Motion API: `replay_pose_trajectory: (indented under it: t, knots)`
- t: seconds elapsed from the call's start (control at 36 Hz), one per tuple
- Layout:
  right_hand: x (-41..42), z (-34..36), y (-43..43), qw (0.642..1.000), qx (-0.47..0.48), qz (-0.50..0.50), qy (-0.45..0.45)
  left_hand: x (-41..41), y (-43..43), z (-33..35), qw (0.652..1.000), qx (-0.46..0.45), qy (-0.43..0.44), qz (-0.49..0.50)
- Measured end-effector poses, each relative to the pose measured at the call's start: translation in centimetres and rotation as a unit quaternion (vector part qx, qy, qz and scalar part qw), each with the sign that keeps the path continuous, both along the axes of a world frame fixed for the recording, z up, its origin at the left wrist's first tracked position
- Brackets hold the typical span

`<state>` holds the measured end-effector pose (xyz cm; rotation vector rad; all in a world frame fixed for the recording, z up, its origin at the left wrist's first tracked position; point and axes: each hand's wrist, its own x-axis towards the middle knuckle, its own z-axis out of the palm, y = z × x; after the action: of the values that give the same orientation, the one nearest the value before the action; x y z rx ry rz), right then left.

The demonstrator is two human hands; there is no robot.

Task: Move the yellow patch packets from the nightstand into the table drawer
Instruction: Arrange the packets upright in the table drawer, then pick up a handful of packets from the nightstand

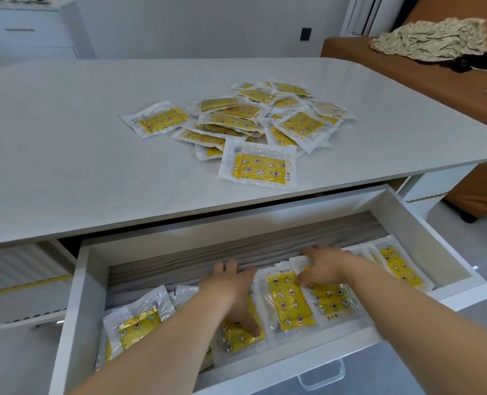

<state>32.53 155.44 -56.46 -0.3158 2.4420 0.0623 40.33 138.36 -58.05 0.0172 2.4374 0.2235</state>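
Note:
A pile of yellow patch packets (265, 121) in clear wrappers lies on the white table top (65, 138), with one packet (258, 166) nearest the front edge. Below, the white table drawer (407, 223) stands pulled out. Several yellow packets (289, 302) lie in a row along its front over folded grey cloth (179, 258). My left hand (233, 292) lies flat on a packet (242, 337) in the drawer's middle, thumb pressing it. My right hand (325, 265) pinches the top edge of a packet (330, 297) to the right of that.
A brown sofa (436, 89) with a crumpled patterned cloth (430, 38) stands at the right. A white drawer cabinet (28, 32) is at the back left. A second drawer front with a metal handle (322, 374) shows below the open drawer.

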Motion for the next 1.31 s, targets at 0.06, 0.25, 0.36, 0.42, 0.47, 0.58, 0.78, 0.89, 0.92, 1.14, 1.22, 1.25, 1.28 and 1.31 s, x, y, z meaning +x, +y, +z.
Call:
replay_pose_trajectory:
  t: [0.06,0.25,0.36,0.42,0.47,0.58,0.78,0.89,0.92,1.14,1.22,1.25,1.28,1.31]
  knots:
    - [-0.1,0.1,0.0,0.999,-0.023,-0.001,0.024,0.1,-0.2,0.2,1.000,0.003,-0.007,0.014]
    - [2.0,2.0,-1.7,0.984,-0.143,-0.015,0.102,1.5,-0.9,3.3,0.986,0.029,0.145,0.078]
    - [5.1,6.1,-3.9,0.976,-0.205,-0.019,0.068,3.4,-2.5,8.3,0.960,0.082,0.238,0.125]
    - [5.8,9.8,-4.9,0.973,-0.221,-0.019,0.069,4.0,-3.6,12.2,0.950,0.083,0.269,0.132]
    - [5.7,14.3,-5.9,0.967,-0.236,-0.033,0.091,4.2,-4.9,16.6,0.943,0.063,0.296,0.136]
    - [5.0,24.5,-8.3,0.956,-0.257,-0.037,0.134,4.2,-7.9,26.4,0.938,0.032,0.308,0.157]
    - [6.3,40.6,-14.7,0.944,-0.266,-0.001,0.196,5.8,-14.3,42.1,0.925,0.086,0.316,0.193]
    - [7.2,46.6,-19.1,0.938,-0.275,0.021,0.208,7.2,-18.8,48.3,0.910,0.100,0.335,0.223]
    - [7.4,47.6,-20.4,0.937,-0.277,0.025,0.209,7.5,-20.0,49.4,0.906,0.101,0.342,0.228]
    - [10.0,50.2,-33.0,0.938,-0.291,0.015,0.189,9.9,-31.8,52.5,0.894,0.090,0.359,0.255]
    - [10.8,50.4,-39.1,0.938,-0.296,0.000,0.179,10.2,-37.0,52.4,0.895,0.083,0.355,0.256]
    - [11.1,50.5,-41.2,0.939,-0.297,-0.011,0.175,10.2,-38.7,52.5,0.898,0.084,0.350,0.253]
    - [11.4,50.7,-43.2,0.939,-0.298,-0.021,0.170,10.2,-40.4,52.6,0.902,0.082,0.344,0.247]
    - [11.6,50.8,-45.1,0.939,-0.300,-0.031,0.165,10.2,-42.1,52.7,0.907,0.077,0.339,0.237]
